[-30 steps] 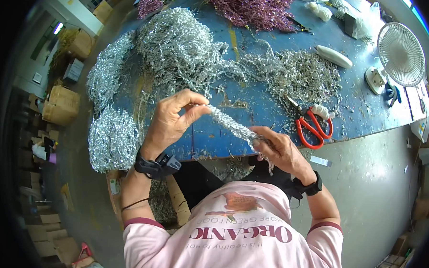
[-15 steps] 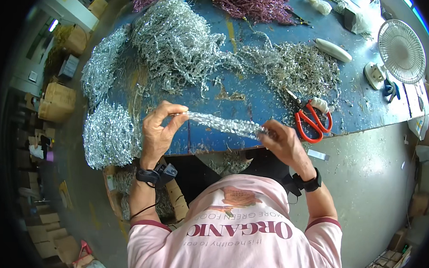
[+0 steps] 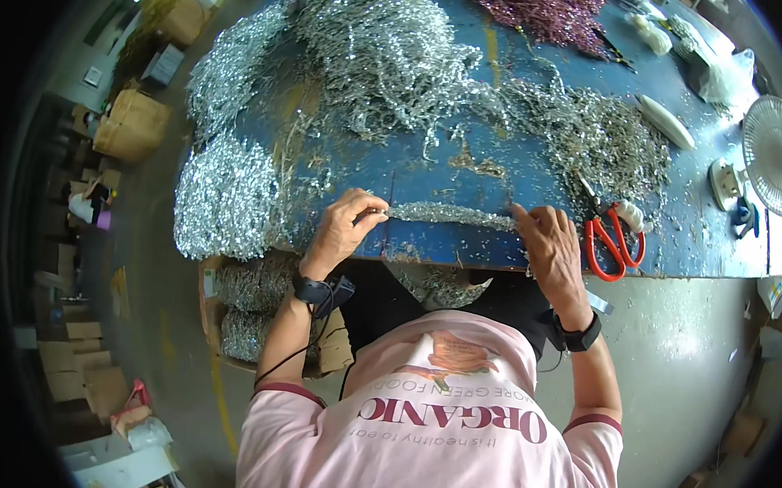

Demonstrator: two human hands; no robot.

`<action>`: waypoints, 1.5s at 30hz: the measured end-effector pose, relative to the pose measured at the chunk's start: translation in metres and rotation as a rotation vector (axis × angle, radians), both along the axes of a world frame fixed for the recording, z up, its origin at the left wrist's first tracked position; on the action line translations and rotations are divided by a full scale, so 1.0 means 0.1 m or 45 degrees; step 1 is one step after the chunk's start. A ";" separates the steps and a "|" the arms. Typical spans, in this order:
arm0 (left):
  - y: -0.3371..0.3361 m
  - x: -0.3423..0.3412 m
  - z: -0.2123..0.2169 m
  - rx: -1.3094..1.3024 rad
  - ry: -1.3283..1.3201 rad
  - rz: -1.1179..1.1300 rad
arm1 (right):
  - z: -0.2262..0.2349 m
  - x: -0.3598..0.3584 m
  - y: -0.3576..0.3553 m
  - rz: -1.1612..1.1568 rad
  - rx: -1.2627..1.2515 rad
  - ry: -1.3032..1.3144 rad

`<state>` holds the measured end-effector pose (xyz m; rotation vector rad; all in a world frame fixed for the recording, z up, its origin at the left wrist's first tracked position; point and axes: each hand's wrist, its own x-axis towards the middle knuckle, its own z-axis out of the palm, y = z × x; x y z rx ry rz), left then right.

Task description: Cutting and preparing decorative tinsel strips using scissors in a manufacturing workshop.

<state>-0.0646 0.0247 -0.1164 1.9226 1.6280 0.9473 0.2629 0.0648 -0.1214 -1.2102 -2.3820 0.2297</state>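
A thin bundle of silver tinsel strands (image 3: 452,214) stretches sideways along the near edge of the blue table. Its left end is pinched between the thumb and fingers of my left hand (image 3: 345,227). My right hand (image 3: 550,248) grips the other end, fingers curled over it, the tip partly hidden. Just right of that hand lie scissors with red handles (image 3: 607,251), white wrapping around one of them. Beyond the bundle rises a big tangled heap of silver tinsel (image 3: 377,56). Two neater silver stacks (image 3: 225,197) sit along the left edge.
Loose silver scraps (image 3: 601,135) are heaped at the right, near a white fan (image 3: 774,156). Purple tinsel (image 3: 541,11) lies at the far side. Below the table's left corner stands a cardboard box (image 3: 338,342) with more silver tinsel. The blue table's (image 3: 460,251) front edge runs before me.
The bundle has come down close to the tabletop and lies straighter between my hands. Both hands still hold its ends. The whole view has shifted, so the table appears further right.
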 end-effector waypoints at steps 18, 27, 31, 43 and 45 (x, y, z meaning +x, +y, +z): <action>-0.09 -0.04 -0.13 0.261 0.122 -0.083 | 0.02 -0.06 0.06 0.216 -0.103 0.190; -0.10 -0.11 -0.15 0.243 0.055 -0.111 | -0.04 -0.05 -0.02 0.090 -0.053 0.368; -0.11 -0.12 -0.14 0.218 0.037 -0.118 | -0.04 -0.04 -0.01 0.052 -0.070 0.349; -0.12 -0.04 -0.16 0.205 0.017 -0.085 | -0.01 0.04 -0.08 -0.016 -0.045 0.350; -0.12 -0.06 -0.14 0.228 0.026 -0.085 | 0.00 0.03 -0.03 0.011 -0.074 0.363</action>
